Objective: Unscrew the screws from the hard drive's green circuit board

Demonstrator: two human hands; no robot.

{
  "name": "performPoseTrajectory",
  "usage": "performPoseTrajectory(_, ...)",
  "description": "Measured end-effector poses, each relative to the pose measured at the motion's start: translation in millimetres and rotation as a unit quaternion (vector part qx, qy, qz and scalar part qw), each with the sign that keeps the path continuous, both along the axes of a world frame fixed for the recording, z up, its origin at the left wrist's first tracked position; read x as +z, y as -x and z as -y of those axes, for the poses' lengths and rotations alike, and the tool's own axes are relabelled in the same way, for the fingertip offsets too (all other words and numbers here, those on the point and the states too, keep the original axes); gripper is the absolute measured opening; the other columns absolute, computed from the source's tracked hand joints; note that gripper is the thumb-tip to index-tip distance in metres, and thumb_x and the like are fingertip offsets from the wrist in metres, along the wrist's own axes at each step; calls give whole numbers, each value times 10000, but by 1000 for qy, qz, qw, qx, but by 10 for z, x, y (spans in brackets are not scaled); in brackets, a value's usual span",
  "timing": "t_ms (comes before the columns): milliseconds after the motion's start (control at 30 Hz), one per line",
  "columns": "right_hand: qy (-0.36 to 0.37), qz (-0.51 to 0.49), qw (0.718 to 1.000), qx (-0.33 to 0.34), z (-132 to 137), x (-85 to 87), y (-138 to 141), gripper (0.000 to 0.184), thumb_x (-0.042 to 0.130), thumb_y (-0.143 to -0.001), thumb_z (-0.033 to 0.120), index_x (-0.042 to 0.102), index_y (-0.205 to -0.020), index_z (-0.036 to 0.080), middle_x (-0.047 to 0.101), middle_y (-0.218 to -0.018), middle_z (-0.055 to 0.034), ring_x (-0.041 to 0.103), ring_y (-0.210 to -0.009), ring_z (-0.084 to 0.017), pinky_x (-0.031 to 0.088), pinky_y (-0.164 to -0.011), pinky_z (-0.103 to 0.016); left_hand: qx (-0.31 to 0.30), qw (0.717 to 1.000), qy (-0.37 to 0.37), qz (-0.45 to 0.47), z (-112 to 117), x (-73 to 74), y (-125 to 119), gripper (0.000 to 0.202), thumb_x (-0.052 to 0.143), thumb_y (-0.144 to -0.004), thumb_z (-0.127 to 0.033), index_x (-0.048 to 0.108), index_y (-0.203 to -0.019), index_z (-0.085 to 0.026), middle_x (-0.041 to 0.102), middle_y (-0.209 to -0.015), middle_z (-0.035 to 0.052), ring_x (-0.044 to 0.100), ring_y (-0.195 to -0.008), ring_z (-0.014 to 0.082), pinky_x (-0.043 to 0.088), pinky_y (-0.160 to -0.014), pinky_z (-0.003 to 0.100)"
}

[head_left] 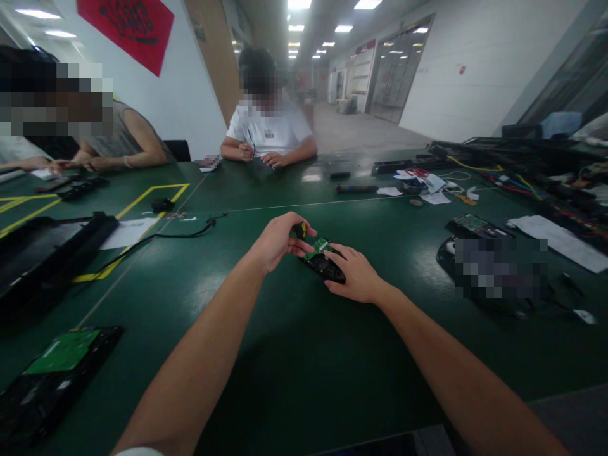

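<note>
A small black device (327, 267) lies on the green table in front of me, with a green circuit board (317, 248) showing in its upper part. My right hand (355, 273) grips its right side, thumb at the near edge and fingers over the top. At the far left end of the board is my left hand (284, 242), its fingers curled around a black-and-yellow object (300, 230). That object looks like a short tool handle, but most of it is hidden behind the fingers. The left fingertips are close to the board; whether they touch it, I cannot tell.
At left lie another opened device with a green board (61, 351), a black casing (52, 253) and a black cable (175, 236). Cables and black parts (494, 164) pile up at right, near a white cloth (560, 240). Two people (270, 130) (137, 136) sit across the table.
</note>
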State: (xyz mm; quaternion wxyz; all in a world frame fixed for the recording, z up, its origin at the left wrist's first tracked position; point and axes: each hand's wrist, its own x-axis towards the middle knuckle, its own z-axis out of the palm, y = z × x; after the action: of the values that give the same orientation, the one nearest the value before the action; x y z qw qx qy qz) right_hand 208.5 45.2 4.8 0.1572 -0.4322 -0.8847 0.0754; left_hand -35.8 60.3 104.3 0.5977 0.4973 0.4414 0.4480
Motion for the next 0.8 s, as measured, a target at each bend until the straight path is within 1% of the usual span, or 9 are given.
performPoseTrajectory(100,0,-1,1000,1,1,2,-1,784,718,-896,556,480,-1577,246,415,-1664,-158,427,-1488,-416,374,-1191,-644,4,1000,-1,-18,-18,-4,20,289,573,-897,-408,702,-945,-154,708,-1044,119,711,-588,176,509,-488,278)
performPoseTrajectory(200,1,-1,1000,3,3,4,-5,781,712,-900,562,479,-1577,251,407,-1671,-154,419,-1494,-416,371,-1191,-648,18,999,0,-36,-28,-4,46,315,573,-908,-427,717,-987,-158,687,-1011,108,686,-553,162,486,-462,270)
performPoseTrajectory(367,5,1,1000,-1,10,10,-7,780,700,-909,583,475,-1581,258,393,-1682,-147,414,-1499,-413,372,-1193,-648,17,999,-7,-34,-12,-3,51,330,587,-924,-450,683,-1070,-170,713,-983,106,698,-563,184,490,-463,276)
performPoseTrajectory(500,3,2,1000,1,9,12,-6,780,709,-905,564,478,-1581,249,395,-1677,-155,413,-1495,-421,370,-1192,-641,11,1000,-5,-23,5,6,24,303,594,-916,-428,654,-1048,-163,742,-986,123,712,-589,202,511,-495,290)
performPoseTrajectory(633,9,5,1000,1,1,11,-8,798,710,-900,572,470,-1588,247,390,-1679,-158,406,-1492,-433,366,-1186,-653,17,1000,9,-16,-2,30,51,300,580,-901,-428,659,-993,-153,742,-1026,135,750,-694,229,551,-584,307)
performPoseTrajectory(800,13,3,1000,-4,-1,1,-12,795,709,-899,582,471,-1588,266,383,-1686,-142,400,-1497,-435,362,-1188,-661,23,999,11,-44,-35,41,133,354,548,-883,-432,729,-974,-141,700,-1047,114,704,-659,183,498,-561,290)
